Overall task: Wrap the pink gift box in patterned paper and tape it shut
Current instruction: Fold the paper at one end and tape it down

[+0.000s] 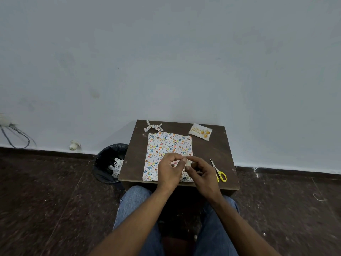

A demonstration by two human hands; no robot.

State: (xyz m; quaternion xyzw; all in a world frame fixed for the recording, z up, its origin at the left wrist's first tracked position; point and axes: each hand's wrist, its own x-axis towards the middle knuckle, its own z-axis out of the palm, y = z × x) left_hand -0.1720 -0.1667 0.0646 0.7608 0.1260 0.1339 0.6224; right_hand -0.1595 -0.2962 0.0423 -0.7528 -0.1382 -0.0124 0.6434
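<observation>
On the table (212, 145), toward its near left part, lies the box (166, 146), flat and covered all over in patterned paper; no pink shows anywhere, so the wrapping looks largely done on the faces in view. Its near edge sits just at the table's front edge. Both hands hover over its near right corner. The left hand (168, 171) has thumb and fingertips pinched on something small and pale, and the right hand (200, 172) holds a pale roll, probably the tape (188, 162), between curled fingers; the two meet at that spot. My reading is that a strip is being pulled or picked free, so taping is under way or about to begin. Whether any seams are already taped cannot be told, and the underside is hidden.

Scissors (219, 171) with yellow handles lie just right of the hands, near the front right corner. A birthday card (200, 131) rests at the far right, and a paper bow (153, 126) at the far left corner, both untouched.

Beside the table's left edge, on the floor, stands a bin (104, 163) lined with a black bag; inside are crumpled white and patterned scraps (117, 166), apparently offcuts.
</observation>
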